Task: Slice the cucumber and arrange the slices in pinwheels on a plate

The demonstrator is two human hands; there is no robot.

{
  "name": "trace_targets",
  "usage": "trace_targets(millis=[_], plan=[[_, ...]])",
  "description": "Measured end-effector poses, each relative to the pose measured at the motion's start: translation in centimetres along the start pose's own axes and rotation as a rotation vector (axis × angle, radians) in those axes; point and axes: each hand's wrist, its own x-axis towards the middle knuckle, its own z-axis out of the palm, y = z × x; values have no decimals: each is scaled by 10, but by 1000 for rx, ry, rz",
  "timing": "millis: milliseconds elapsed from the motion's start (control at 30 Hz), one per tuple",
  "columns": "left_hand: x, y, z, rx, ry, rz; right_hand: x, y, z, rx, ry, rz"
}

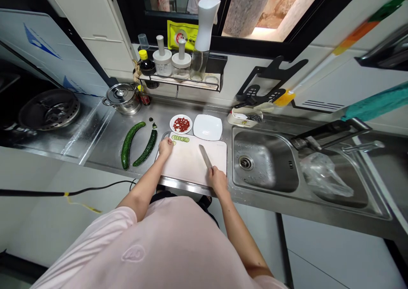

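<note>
at the steel counter (159, 119), cucumber slices (180, 139) lie in a row on the cutting board (191, 170)
right hand (218, 179) wraps closed around the knife (205, 156) handle, blade angled across the board; left hand (165, 148) sits at the row's end, its hold too hidden to tell. fingertips curled back keep clear of the blade. two whole cucumbers (129, 144) lie just left of the board.

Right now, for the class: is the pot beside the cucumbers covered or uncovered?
Covered: a lid with a central knob sits on top of the steel pot.
</note>
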Motion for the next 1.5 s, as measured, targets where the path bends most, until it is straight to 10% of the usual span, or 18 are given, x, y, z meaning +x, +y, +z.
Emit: trace_targets(millis=[367, 833, 1167, 1500], plan=[[-14, 19, -9, 142, 30, 80, 0, 0, -2, 8, -15, -10], [-4, 68, 16, 254, -221, 387, -1, -3, -4, -18, -26, -28], [-4, 71, 15, 211, -196, 390, 0, -2, -3, -24, -22, -15], [-22, 51, 12, -55, -264, 87, 2, -2, -2, -17, -27, -33]])
